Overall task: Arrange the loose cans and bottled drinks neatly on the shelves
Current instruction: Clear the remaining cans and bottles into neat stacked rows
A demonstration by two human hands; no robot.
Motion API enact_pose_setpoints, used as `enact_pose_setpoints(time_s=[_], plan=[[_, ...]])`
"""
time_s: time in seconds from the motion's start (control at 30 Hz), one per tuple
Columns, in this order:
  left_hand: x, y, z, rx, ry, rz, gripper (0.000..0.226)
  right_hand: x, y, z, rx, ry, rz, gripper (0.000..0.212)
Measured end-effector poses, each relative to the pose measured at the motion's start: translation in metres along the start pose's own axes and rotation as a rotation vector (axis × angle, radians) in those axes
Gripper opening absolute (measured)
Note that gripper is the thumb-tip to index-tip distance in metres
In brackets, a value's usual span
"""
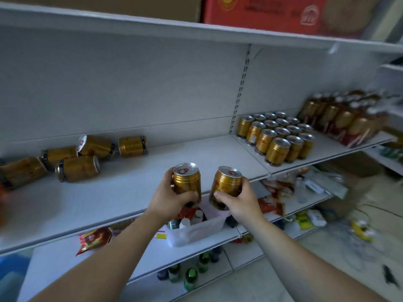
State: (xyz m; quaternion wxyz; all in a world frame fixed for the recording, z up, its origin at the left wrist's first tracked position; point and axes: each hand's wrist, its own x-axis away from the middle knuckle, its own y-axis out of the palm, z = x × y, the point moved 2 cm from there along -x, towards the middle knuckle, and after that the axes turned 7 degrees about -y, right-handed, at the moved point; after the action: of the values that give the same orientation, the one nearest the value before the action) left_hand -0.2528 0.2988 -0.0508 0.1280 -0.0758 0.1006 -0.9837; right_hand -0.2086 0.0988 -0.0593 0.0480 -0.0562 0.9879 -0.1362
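Note:
My left hand (172, 198) grips a gold can (187, 180), held upright in front of the white shelf (135, 188). Beside it my right hand (237, 200) grips a second gold can (225, 184), tilted slightly right. Both cans hover over the shelf's front edge. Several loose gold cans (76, 158) lie on their sides at the shelf's left. On the right section, upright gold cans (277, 136) stand in neat rows. Behind them are gold bottles (344, 116) in a packed group.
Red and brown cartons (263, 14) sit on the top shelf. Below, a white bin (196, 232) holds small bottles, with snack packets (93, 238) beside it. Green bottles (192, 273) stand on the lowest shelf. Boxes and clutter (349, 205) cover the floor at right.

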Motion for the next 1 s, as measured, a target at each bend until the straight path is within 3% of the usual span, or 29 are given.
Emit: enact_pose_setpoints(time_s=[0.17, 0.3, 0.37, 0.53, 0.63, 0.77, 0.87, 1.0], plan=[[0.001, 0.07, 0.037, -0.051, 0.087, -0.125, 0.071, 0.007, -0.082, 0.004, 0.014, 0.007, 0.127, 0.052], [-0.006, 0.144, 0.064, -0.051, 0.111, -0.223, 0.071, -0.002, -0.154, 0.019, 0.0, 0.043, 0.238, 0.06], [-0.01, 0.189, 0.075, -0.02, 0.106, -0.257, 0.074, -0.008, -0.196, 0.027, -0.027, 0.042, 0.279, 0.052], [-0.025, 0.304, 0.1, 0.006, 0.128, -0.31, 0.072, -0.031, -0.305, 0.045, -0.047, 0.018, 0.285, 0.049], [-0.037, 0.357, 0.117, 0.007, 0.14, -0.291, 0.075, -0.05, -0.361, 0.055, -0.037, -0.001, 0.271, 0.048], [-0.057, 0.4, 0.135, 0.021, 0.144, -0.223, 0.074, -0.084, -0.406, 0.068, -0.022, -0.002, 0.237, 0.062], [-0.078, 0.413, 0.141, 0.002, 0.139, -0.184, 0.076, -0.117, -0.416, 0.075, -0.015, 0.001, 0.227, 0.069], [-0.117, 0.414, 0.155, -0.036, 0.142, -0.095, 0.079, -0.167, -0.411, 0.077, -0.049, -0.033, 0.182, 0.061]])
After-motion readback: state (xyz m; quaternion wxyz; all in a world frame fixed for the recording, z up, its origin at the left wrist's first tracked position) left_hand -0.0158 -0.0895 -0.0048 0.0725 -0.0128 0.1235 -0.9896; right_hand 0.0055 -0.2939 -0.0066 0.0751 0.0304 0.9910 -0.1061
